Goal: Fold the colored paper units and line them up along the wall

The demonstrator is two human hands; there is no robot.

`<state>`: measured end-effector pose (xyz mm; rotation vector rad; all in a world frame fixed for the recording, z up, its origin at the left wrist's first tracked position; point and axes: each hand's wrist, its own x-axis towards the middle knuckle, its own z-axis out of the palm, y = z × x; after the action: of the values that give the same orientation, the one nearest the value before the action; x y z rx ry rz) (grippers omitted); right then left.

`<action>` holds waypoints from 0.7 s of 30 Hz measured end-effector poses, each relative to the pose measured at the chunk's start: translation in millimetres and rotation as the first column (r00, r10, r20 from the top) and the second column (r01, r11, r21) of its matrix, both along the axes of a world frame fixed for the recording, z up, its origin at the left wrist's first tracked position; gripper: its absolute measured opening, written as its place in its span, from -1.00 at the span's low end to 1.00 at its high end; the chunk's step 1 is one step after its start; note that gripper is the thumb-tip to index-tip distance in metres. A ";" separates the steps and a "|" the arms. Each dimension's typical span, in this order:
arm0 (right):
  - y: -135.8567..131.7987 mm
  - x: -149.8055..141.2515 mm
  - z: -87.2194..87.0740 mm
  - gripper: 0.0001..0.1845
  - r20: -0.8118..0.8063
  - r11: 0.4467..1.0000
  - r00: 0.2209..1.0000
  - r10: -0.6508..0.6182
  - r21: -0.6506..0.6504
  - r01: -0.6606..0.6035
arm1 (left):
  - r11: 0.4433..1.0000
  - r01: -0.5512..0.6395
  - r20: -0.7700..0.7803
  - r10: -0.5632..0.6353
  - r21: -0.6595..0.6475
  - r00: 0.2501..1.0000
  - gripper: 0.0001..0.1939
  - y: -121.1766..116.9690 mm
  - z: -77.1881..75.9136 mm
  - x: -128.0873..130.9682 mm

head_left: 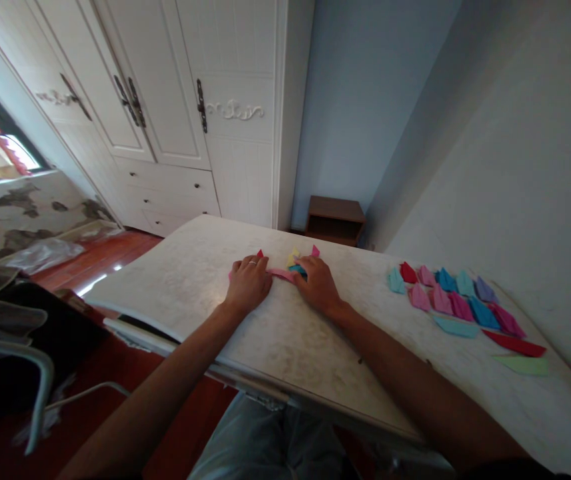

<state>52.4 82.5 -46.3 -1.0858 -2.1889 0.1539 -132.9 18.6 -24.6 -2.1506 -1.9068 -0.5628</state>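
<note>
On the table, a pink folded paper strip stretches between my two hands. Its left end passes under my left hand, whose bent fingers press on it; a ring shows on one finger. My right hand has its thumb and curled fingers at the strip's right end. Just beyond my left fingers pokes a red paper tip. By my right fingers lie a yellow folded paper, a teal folded paper and a magenta paper point, partly covered by that hand.
To the right lie two rows of folded paper pieces in several colours. Nearer are a light teal strip, a red strip and a green strip. A drawer sticks out under the table's front edge. A wall borders the right side.
</note>
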 end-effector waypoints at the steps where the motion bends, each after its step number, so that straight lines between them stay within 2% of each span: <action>1: 0.4 0.3 0.0 -0.63 -0.031 1.000 0.999 -0.009 0.002 0.009 | 0.999 0.031 -0.001 -0.031 0.024 1.000 -0.57 -0.3 -0.2 0.1; 3: 0.9 0.3 -0.4 -0.59 -0.066 0.999 0.997 -0.029 0.013 0.030 | 0.984 0.168 -0.003 -0.168 0.053 0.986 -0.57 -0.9 -0.3 1.0; 6: 1.1 -0.3 -1.5 -0.54 -0.054 0.998 0.996 -0.069 -0.007 0.069 | 0.930 0.368 0.002 -0.368 0.015 0.930 -0.66 -2.7 1.1 3.1; 9: 1.7 -0.2 -2.0 -0.53 -0.056 0.995 0.995 -0.087 -0.056 0.084 | 0.897 0.442 0.076 -0.441 0.004 0.894 -0.71 -6.1 3.5 4.0; 12: 1.8 0.6 -1.3 -0.53 -0.115 0.996 0.993 -0.037 -0.080 0.028 | 0.867 0.496 0.185 -0.494 0.039 0.849 -0.61 -10.8 4.1 3.2; 15: 0.7 1.0 0.3 -0.54 -0.205 0.993 0.977 0.060 -0.084 -0.079 | 0.860 0.504 0.228 -0.509 0.086 0.830 -0.57 -13.4 2.9 1.7; 19: -1.1 0.5 1.8 -0.59 -0.317 0.987 0.941 0.120 -0.068 -0.149 | 0.908 0.386 0.256 -0.416 0.161 0.872 -0.64 -3.0 3.3 1.5; 21: -1.4 0.5 2.5 -0.63 -0.365 0.985 0.923 0.117 -0.074 -0.154 | 0.932 0.331 0.235 -0.357 0.145 0.904 -0.64 9.3 6.0 4.7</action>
<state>52.9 81.1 -43.8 -0.8770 -1.9369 0.4926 -128.2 27.9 -18.6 -2.4633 -1.5664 -1.0304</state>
